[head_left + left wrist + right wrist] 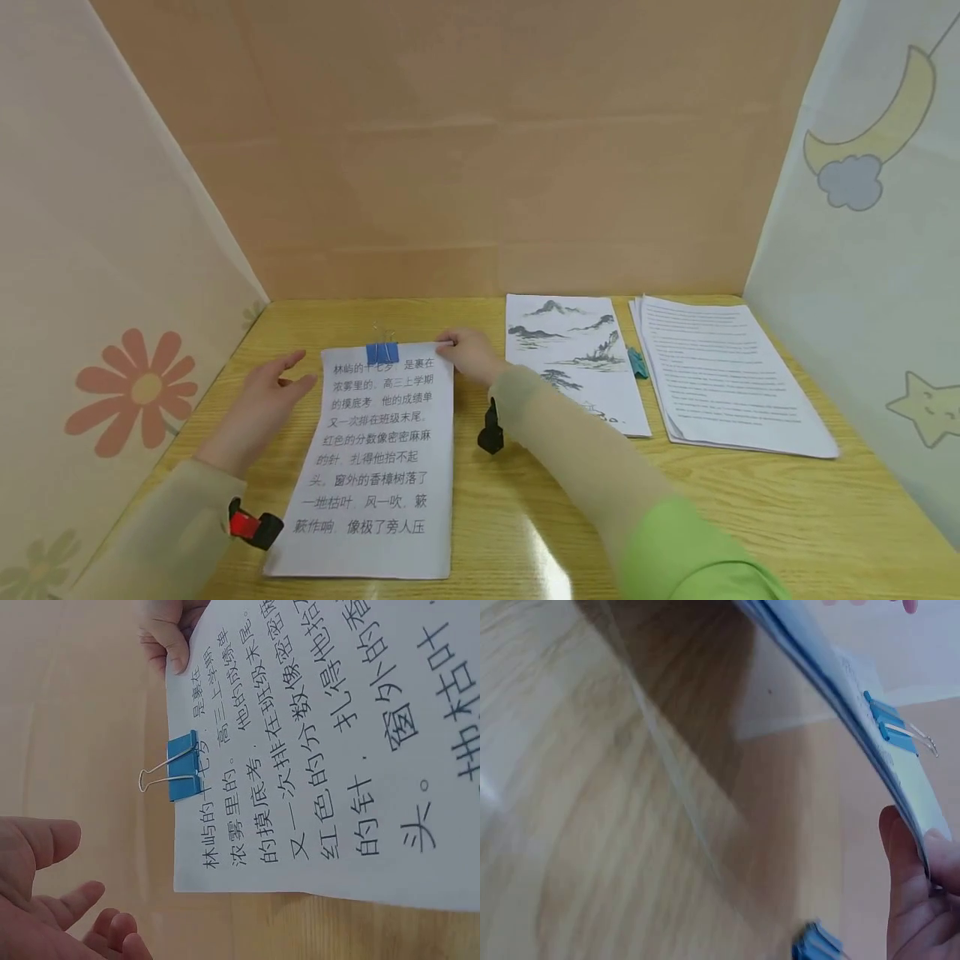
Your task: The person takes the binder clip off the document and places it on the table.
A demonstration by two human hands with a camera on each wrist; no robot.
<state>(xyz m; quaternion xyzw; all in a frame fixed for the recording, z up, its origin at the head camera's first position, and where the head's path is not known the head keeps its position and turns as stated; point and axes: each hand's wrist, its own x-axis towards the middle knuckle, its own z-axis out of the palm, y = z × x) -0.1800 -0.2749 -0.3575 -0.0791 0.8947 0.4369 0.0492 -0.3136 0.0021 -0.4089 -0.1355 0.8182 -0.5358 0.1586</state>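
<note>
A stack of printed paper (375,450) has a blue binder clip (382,353) on its top edge, with the wire handles standing up. My right hand (468,354) pinches the stack's top right corner between thumb and fingers. In the right wrist view the paper (832,690) is tilted up off the table, its layered edge showing. My left hand (262,404) is beside the top left of the stack, apart from it, fingers spread. The left wrist view shows this hand (56,900) touching nothing, near the binder clip (184,766).
Right of the stack lies a sheet with an ink landscape (577,367). Beyond it is a pile of text pages (738,375), with teal clips (637,362) between the two. A brown back wall (495,167) and patterned side panels (862,275) enclose the wooden table (517,500).
</note>
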